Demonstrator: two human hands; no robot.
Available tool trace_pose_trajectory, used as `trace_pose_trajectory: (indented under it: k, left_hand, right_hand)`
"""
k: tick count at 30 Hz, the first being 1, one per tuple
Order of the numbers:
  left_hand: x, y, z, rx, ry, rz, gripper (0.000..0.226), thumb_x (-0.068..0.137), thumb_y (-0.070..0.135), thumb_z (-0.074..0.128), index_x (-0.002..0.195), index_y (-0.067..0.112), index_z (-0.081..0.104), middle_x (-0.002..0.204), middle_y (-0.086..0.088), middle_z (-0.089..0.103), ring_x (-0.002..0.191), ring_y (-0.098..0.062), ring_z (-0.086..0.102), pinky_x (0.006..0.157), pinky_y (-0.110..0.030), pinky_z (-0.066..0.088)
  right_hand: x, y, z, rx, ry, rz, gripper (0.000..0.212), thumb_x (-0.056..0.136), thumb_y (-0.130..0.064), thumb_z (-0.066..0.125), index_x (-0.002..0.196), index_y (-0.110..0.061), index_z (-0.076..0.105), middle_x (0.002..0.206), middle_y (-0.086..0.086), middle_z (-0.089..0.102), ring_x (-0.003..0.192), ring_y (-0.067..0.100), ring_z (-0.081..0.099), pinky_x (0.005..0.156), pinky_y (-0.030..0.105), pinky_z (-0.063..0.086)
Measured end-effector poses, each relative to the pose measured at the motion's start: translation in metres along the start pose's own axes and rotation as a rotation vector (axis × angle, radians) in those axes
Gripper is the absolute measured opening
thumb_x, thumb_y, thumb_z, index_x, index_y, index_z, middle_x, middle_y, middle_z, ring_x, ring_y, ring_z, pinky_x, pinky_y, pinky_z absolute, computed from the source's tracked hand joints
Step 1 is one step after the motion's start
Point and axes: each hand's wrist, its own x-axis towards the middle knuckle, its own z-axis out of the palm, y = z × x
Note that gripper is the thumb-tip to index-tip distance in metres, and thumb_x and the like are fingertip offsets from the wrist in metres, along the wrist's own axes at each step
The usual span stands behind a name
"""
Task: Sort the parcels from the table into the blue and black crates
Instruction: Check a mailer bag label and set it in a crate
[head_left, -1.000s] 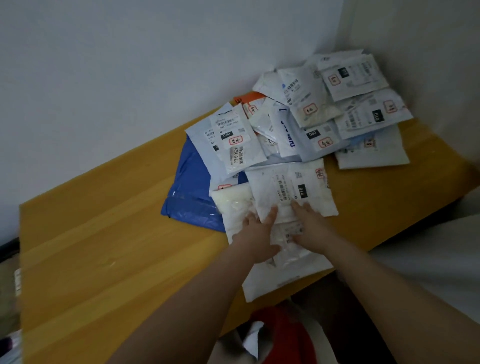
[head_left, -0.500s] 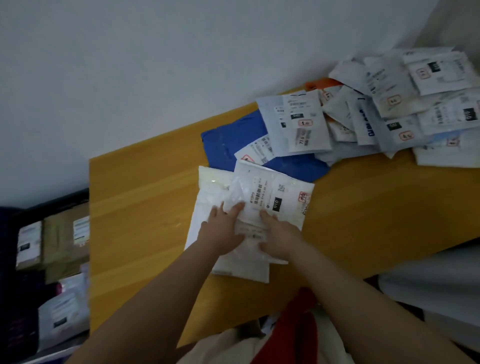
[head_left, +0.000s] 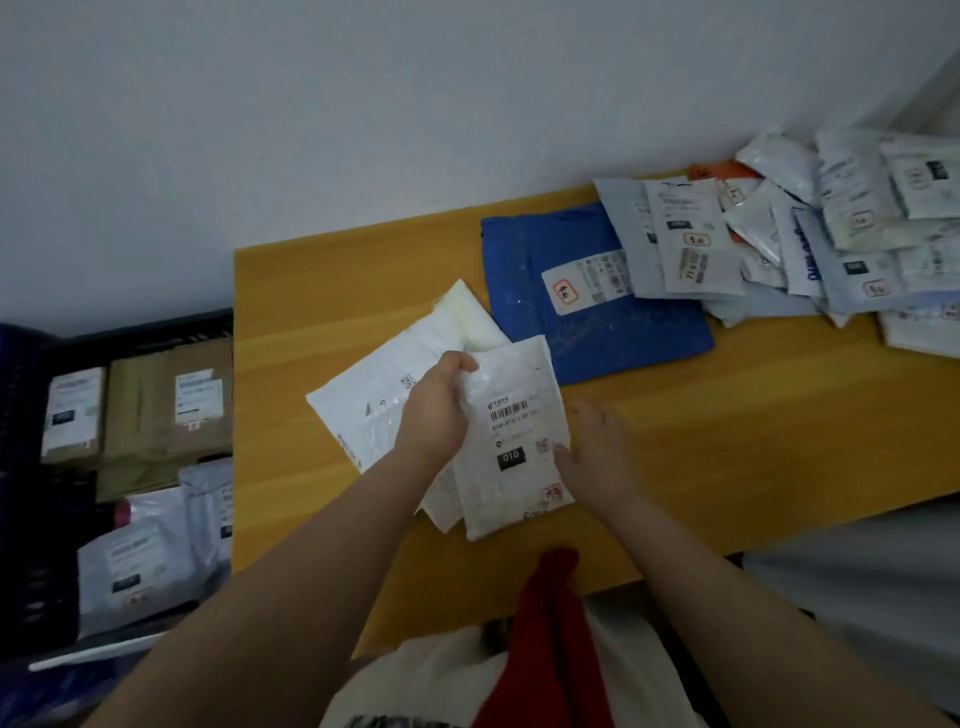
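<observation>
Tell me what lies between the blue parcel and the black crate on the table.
In the head view, the white parcels gripped by the left hand lie between the blue parcel and the black crate, with bare table around them.

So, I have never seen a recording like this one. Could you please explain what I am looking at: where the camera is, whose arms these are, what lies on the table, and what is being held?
There is no machine here. A person wears one wide-angle camera on the head, looking forward and down, so the two arms reaching in from below are that person's own.

The left hand grips the top edge of a white parcel with a barcode label marked 010. The right hand touches that parcel's right edge. Beneath it lie other white parcels.

All this is on a yellow wooden table. Farther back lies a flat blue parcel, and in the far right corner a pile of pale parcels with labels.

Left of the table stands a black crate, already holding brown and pale parcels.
</observation>
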Motion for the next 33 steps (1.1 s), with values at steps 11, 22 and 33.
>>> trace_pose_trajectory:
  k: [11, 22, 33]
  left_hand:
    - [-0.016, 0.026, -0.005, -0.251, 0.094, -0.037, 0.059, 0.098, 0.008, 0.048, 0.149, 0.019, 0.021, 0.078, 0.000, 0.055, 0.058, -0.006, 0.054, 0.055, -0.020, 0.043]
    - [-0.047, 0.055, 0.025, -0.297, 0.244, -0.068, 0.051, 0.095, 0.027, 0.060, 0.141, 0.014, 0.041, 0.105, -0.008, 0.066, 0.094, -0.021, 0.064, 0.077, -0.030, 0.053]
    - [-0.080, 0.046, 0.024, -0.142, 0.345, -0.115, 0.054, 0.098, 0.021, 0.055, 0.145, 0.009, 0.032, 0.069, 0.010, 0.057, 0.058, 0.002, 0.055, 0.050, -0.007, 0.036]
  right_hand:
    - [-0.007, 0.007, -0.030, 0.717, -0.183, 0.249, 0.005, 0.095, -0.021, 0.059, 0.100, -0.021, 0.058, 0.101, 0.002, 0.070, 0.077, 0.014, 0.070, 0.057, 0.033, 0.059]
    - [0.010, 0.004, -0.070, 0.779, 0.089, -0.034, 0.009, 0.095, -0.022, 0.061, 0.100, -0.015, 0.058, 0.095, -0.005, 0.067, 0.078, 0.000, 0.066, 0.060, 0.014, 0.053]
    - [0.006, 0.001, -0.050, 0.426, 0.063, -0.196, 0.024, 0.096, -0.039, 0.055, 0.089, -0.016, 0.052, 0.078, -0.015, 0.056, 0.070, -0.001, 0.055, 0.054, 0.016, 0.038]
